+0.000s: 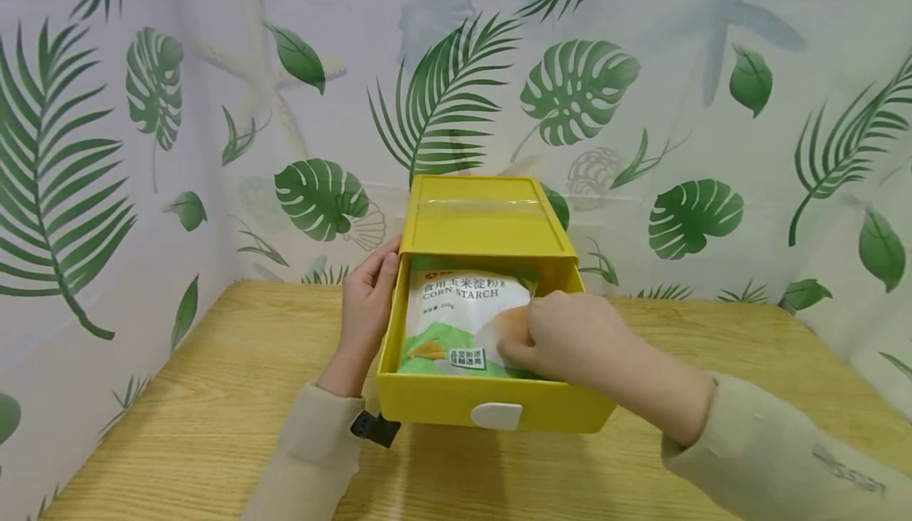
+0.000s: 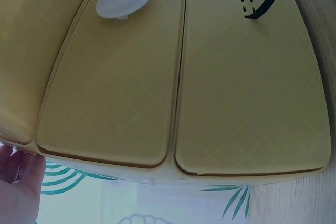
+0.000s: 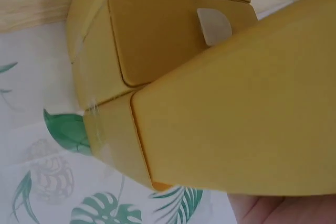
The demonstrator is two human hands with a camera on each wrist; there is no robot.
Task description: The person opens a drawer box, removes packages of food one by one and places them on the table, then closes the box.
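Observation:
A yellow drawer unit (image 1: pixel 477 232) stands on the table with its top drawer (image 1: pixel 427 402) pulled out toward me. Inside the drawer lies a white and green bag of corn starch (image 1: pixel 456 319), label facing up. My right hand (image 1: pixel 580 335) reaches in over the drawer's right wall and grips the bag's right side, most of its fingers hidden. At the unit's left side, my left hand (image 1: pixel 366 291) rests with its fingers along the wall, beside the open drawer. The right wrist view shows the drawer's outer side (image 3: pixel 236 114) covering most of that hand.
Lower drawers with white tab handles (image 3: pixel 214 27) sit closed beneath the open one. The unit stands on a wood-grain table (image 1: pixel 285 347). Behind it hangs a white leaf-patterned cloth (image 1: pixel 456 70). A dark strap (image 1: pixel 375 428) is around the left wrist.

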